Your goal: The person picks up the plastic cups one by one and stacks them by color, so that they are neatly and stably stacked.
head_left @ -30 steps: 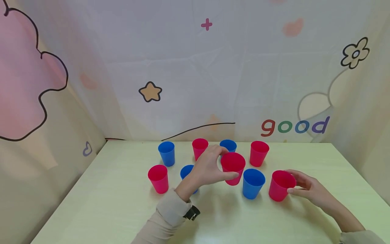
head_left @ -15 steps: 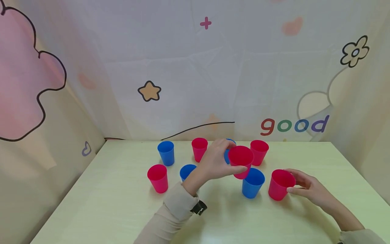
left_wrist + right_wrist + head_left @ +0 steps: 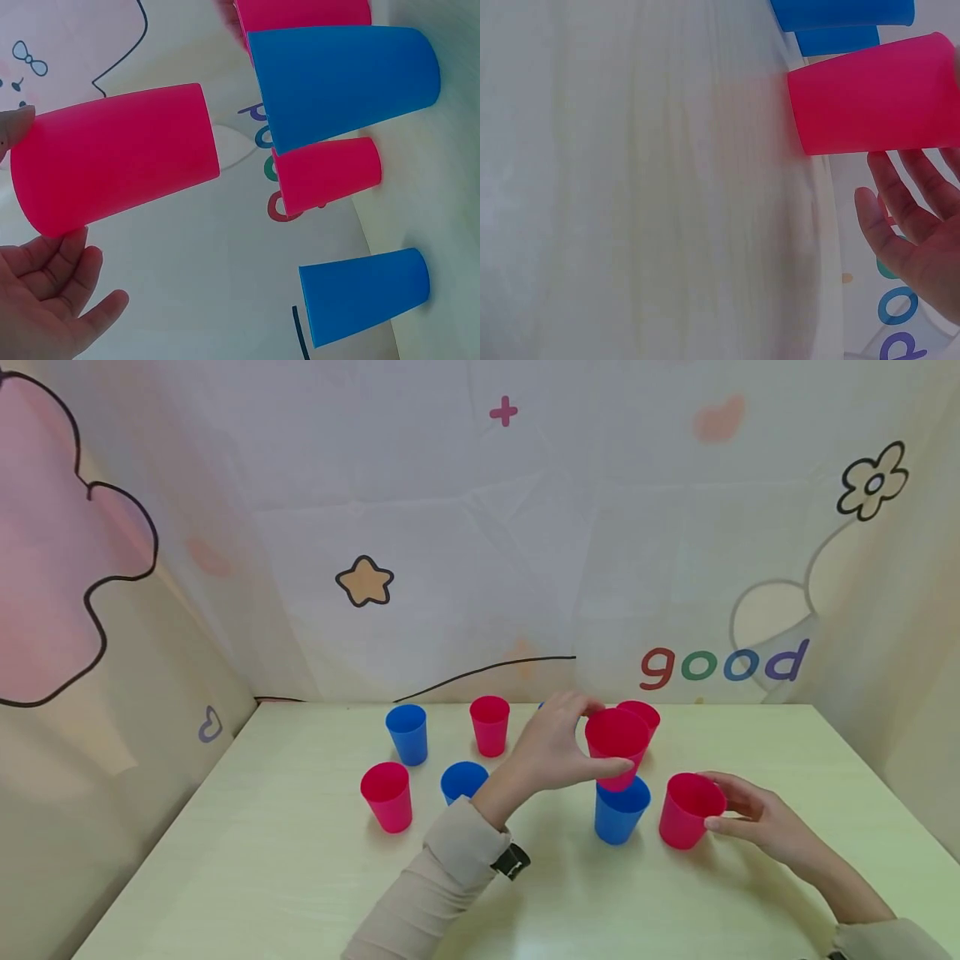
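Note:
Up in the air, my left hand (image 3: 551, 747) holds a red cup (image 3: 615, 743) by its rim, thumb in front and fingers behind. The cup is upright and overlaps the front blue cup (image 3: 618, 817) and the back-right red cup (image 3: 649, 720) in the head view. The left wrist view shows this held cup (image 3: 116, 157) apart from the cups standing on the table. To the right, my right hand (image 3: 768, 827) grips another red cup (image 3: 684, 817), which stands on the table. In the right wrist view, fingertips (image 3: 879, 161) touch that cup's side.
On the table (image 3: 285, 860), a blue cup (image 3: 408, 735) and a red cup (image 3: 490, 727) stand at the back. Another red cup (image 3: 388, 797) and a blue cup (image 3: 461, 781) stand nearer. My left hand mostly hides a blue cup behind it. A printed cloth (image 3: 450, 527) hangs behind.
My left hand has carried its red cup up and to the right, from beside the front blue cup to above or behind it. The right hand keeps its grip on its cup.

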A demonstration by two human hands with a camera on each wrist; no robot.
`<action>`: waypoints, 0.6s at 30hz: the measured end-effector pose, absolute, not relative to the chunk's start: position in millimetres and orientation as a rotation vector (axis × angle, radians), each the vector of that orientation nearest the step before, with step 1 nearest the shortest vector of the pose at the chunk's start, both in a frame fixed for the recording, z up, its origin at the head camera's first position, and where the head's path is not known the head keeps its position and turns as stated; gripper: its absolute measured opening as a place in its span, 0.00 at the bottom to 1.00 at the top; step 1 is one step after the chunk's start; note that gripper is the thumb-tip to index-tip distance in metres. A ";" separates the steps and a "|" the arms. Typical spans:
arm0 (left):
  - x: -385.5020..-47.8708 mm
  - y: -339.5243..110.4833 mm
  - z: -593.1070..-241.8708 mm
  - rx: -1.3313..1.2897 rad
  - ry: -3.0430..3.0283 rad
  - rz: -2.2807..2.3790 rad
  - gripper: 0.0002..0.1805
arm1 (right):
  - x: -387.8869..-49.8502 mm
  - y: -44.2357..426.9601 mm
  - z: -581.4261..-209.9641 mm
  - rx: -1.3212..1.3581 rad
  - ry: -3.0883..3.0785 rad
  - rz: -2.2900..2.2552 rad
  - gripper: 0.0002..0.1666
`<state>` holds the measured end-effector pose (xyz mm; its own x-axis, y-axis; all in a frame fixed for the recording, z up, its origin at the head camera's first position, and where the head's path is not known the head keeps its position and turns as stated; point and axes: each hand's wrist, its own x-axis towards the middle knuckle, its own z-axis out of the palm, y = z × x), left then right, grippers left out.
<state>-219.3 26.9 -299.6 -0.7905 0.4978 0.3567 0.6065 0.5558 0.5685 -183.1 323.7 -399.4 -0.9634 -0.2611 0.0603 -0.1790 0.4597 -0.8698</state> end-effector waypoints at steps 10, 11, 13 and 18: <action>-222.8 40.9 -296.5 -0.978 -2.623 -1.082 0.33 | -183.0 322.8 -398.2 -0.381 2.628 -1.516 0.36; -223.1 42.2 -296.2 -0.985 -2.617 -1.080 0.33 | -182.9 322.9 -398.3 -0.383 2.626 -1.519 0.36; -223.4 44.7 -295.5 -0.997 -2.607 -1.081 0.32 | -182.5 323.1 -398.7 -0.386 2.620 -1.525 0.36; -223.5 51.2 -295.5 -1.000 -2.603 -1.082 0.32 | -181.2 323.1 -399.1 -0.380 2.636 -1.509 0.37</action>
<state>-223.5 51.2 -295.5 -0.7663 0.5247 0.3707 0.6329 0.5173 0.5760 -181.2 323.1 -399.1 -0.9660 -0.2530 0.0533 -0.1741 0.4841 -0.8575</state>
